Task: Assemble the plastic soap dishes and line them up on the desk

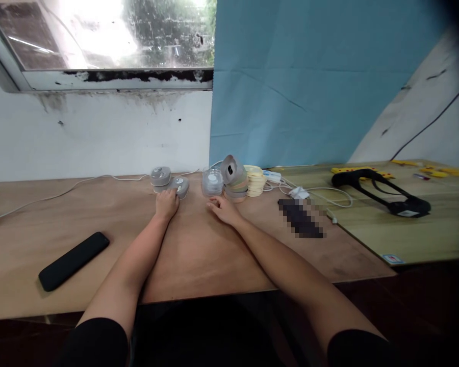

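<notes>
My left hand [167, 204] rests on the table with its fingers bent against the front of a small grey rounded container [182, 186] with a printed top. Just behind it stands a matching grey container [160, 175]. My right hand [224, 209] lies on its side, fingers loosely apart and holding nothing. It is just in front of a stack of clear plastic pieces [211, 182]. Right of those, a grey shell with a dark opening [232, 171] leans on stacked coloured shells [236, 192]. Beside them rises a stack of pale yellow rings [255, 181].
A black oblong case [74, 261] lies on the brown table at left. White cables [317, 191] tangle at right, near a pixelated dark object [301, 218]. On the lighter table sit a black curved frame [382, 192] and yellow pieces [436, 171]. A wall and window stand behind.
</notes>
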Tool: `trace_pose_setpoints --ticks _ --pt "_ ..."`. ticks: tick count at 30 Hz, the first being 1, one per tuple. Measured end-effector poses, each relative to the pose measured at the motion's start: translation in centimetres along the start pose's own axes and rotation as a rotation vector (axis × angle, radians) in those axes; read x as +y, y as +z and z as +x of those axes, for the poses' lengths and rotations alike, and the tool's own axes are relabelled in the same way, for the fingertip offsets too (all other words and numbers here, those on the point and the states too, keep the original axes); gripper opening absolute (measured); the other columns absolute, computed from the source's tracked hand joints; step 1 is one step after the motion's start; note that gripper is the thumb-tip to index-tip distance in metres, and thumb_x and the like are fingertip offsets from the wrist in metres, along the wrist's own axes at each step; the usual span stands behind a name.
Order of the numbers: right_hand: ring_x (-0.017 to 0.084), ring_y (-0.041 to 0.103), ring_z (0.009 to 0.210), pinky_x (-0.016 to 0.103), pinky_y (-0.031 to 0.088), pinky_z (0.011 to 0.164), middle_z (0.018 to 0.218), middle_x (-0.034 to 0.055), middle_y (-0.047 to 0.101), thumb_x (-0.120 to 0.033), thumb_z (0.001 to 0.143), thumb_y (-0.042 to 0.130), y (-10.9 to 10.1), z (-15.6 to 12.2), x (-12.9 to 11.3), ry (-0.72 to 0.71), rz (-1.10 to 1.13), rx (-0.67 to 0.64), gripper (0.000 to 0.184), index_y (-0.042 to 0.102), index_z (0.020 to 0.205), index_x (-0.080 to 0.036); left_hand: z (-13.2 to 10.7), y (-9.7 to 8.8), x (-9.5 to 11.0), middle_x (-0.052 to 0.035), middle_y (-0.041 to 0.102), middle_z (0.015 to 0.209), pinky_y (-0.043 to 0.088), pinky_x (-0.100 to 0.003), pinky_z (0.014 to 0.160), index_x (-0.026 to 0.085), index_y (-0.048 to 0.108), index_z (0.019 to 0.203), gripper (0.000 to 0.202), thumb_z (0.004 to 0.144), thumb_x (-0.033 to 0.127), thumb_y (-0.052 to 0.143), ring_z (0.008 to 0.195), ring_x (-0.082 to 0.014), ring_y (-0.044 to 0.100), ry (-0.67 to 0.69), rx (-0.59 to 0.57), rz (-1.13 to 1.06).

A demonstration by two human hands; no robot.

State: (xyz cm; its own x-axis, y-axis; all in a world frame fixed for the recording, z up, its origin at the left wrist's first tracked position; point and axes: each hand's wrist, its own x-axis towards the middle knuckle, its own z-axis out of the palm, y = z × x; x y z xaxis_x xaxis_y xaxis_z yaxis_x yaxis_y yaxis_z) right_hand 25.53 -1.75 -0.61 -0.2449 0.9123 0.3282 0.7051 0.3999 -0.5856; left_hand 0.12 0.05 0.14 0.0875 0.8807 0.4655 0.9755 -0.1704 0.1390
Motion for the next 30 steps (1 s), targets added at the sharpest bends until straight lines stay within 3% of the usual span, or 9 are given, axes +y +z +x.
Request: trace_pose_setpoints --ticks 4,10,16,20,24,27,30 --pt "0.015 0.055 0.067 0.025 0.034 0.059 0.073 0.0012 0.064 -0.047 0.087 0.053 0.0 0.0 0.0 -0.001 0.007 0.023 0.040 0.064 0.114 -0.019 -0.3 0.0 0.1 -0.0166 0.064 0.115 0.042 -0.038 0.089 0.016 0.047 0.136 0.049 0.091 0.034 0.043 0.107 -0.0299 0.058 0.131 -0.084 -0.077" --pt "0.014 0.057 0.068 0.025 0.035 0.060 0.074 0.0006 0.065 -0.044 0.087 0.055 -0.1 0.0 -0.1 -0.008 0.011 0.026 0.037 0.063 0.114 -0.020 -0.5 0.2 -0.1 -0.0137 0.063 0.122 0.045 -0.036 0.088 0.016 0.035 0.143 0.058 0.090 0.036 0.044 0.109 -0.0275 0.060 0.086 -0.129 -0.181" --pt "0.014 0.057 0.068 0.025 0.036 0.060 0.074 0.0003 0.065 -0.043 0.087 0.057 -0.1 0.0 -0.1 -0.024 0.008 0.028 0.036 0.064 0.113 -0.020 -0.3 0.8 -0.5 -0.0127 0.058 0.131 0.042 -0.038 0.097 0.017 0.042 0.140 0.057 0.089 0.042 0.045 0.118 -0.0283 0.054 0.162 -0.179 -0.105" --pt "0.014 0.057 0.066 0.025 0.035 0.059 0.072 -0.0004 0.064 -0.042 0.086 0.057 -0.1 0.0 0.0 -0.010 0.011 0.024 0.035 0.064 0.113 -0.021 0.1 0.9 -0.6 -0.0101 0.033 0.153 0.034 -0.044 0.107 0.019 0.041 0.142 0.063 0.088 0.051 0.042 0.135 -0.0312 0.037 0.208 -0.280 -0.060" --pt "0.014 0.056 0.065 0.025 0.036 0.059 0.070 -0.0006 0.063 -0.040 0.086 0.058 -0.1 0.0 -0.2 -0.026 0.022 0.049 0.034 0.064 0.113 -0.021 0.3 1.0 -0.7 -0.0091 0.013 0.160 0.030 -0.055 0.107 0.023 0.036 0.145 0.070 0.089 0.063 0.034 0.142 -0.0347 0.022 0.158 -0.406 -0.033" --pt "0.014 0.056 0.064 0.026 0.038 0.061 0.070 -0.0005 0.064 -0.037 0.086 0.058 -0.4 -0.1 -0.5 -0.065 0.028 0.138 0.030 0.066 0.109 -0.020 0.0 0.9 -0.6 -0.0118 0.014 0.159 0.029 -0.056 0.107 0.021 0.033 0.147 0.072 0.089 0.064 0.030 0.143 -0.0340 0.021 0.119 -0.423 -0.029" --pt "0.016 0.057 0.068 0.028 0.042 0.066 0.075 0.0018 0.065 -0.033 0.088 0.053 -1.1 0.0 -0.6 -0.121 0.000 0.351 0.024 0.068 0.101 -0.019 -0.8 0.6 -0.4 -0.0135 0.027 0.155 0.029 -0.051 0.109 0.019 0.036 0.145 0.070 0.091 0.062 0.027 0.141 -0.0318 0.027 0.119 -0.435 -0.022"
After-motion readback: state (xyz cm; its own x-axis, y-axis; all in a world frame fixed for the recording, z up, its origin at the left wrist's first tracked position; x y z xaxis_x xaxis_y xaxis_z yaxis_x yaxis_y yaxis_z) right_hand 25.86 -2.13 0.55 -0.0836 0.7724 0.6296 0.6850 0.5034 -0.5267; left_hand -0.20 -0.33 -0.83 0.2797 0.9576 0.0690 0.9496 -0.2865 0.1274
